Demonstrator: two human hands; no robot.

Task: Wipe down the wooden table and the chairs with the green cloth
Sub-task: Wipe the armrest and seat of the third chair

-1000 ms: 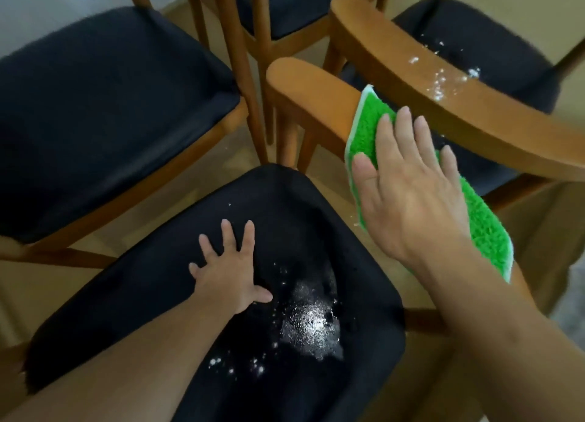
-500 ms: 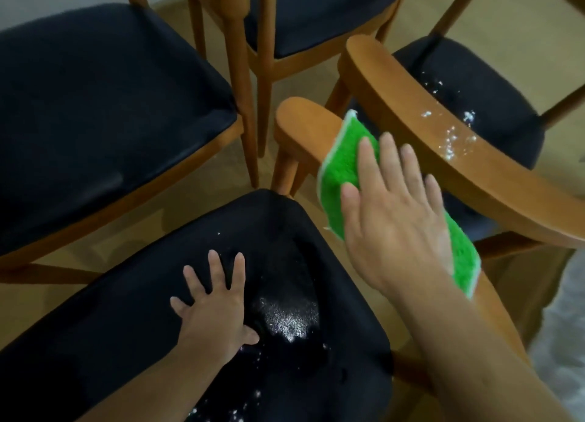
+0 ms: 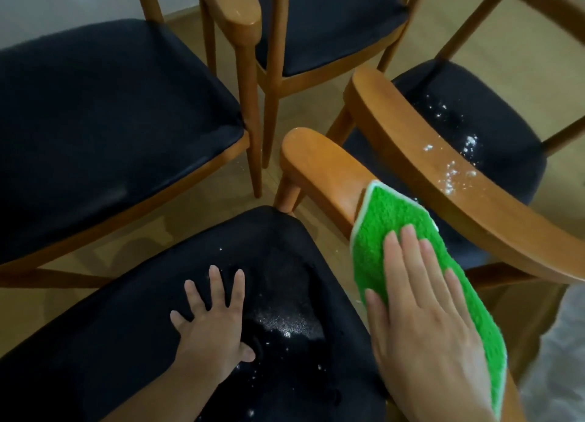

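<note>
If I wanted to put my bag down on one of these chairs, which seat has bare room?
The left chair's dark seat is bare, as is the far seat. The near seat holds the left hand and white specks; the right seat is speckled too.

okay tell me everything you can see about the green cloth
The green cloth is a bright, fluffy microfibre-looking rag with a pale stitched border. It lies draped lengthwise along the wooden armrest of the nearest chair, its pointed corner toward the armrest's rounded end. The right hand presses flat on it, fingers spread, covering its middle. Its far end runs off toward the lower right.
</note>
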